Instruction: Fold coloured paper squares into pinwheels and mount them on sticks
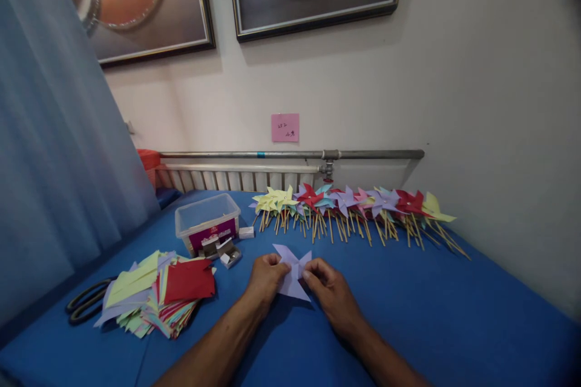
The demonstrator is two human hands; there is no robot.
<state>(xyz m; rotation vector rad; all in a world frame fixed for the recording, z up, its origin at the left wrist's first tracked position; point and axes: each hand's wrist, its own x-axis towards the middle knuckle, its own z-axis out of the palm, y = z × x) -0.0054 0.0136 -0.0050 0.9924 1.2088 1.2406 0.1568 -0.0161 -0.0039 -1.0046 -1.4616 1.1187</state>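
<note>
A lavender paper pinwheel (293, 287), its points partly folded in, is held above the blue cloth in front of me. My left hand (267, 275) pinches its left side, thumb near the centre. On the right side, my right hand (329, 287) grips a folded point between thumb and fingers. No stick shows on this pinwheel. To the left lies a pile of cut paper sheets in several colours, a red sheet (189, 281) and a yellow sheet (138, 278) on top. Small open boxes (229, 254) holding tiny pieces stand near my left hand.
Finished pinwheels on sticks (345, 202) lie in a long row at the back. A clear plastic tub (207, 217) stands back left. Black-handled scissors (88, 301) lie partly under the paper. A radiator (236, 178), a pipe (290, 155) and a blue curtain (68, 133) border the table.
</note>
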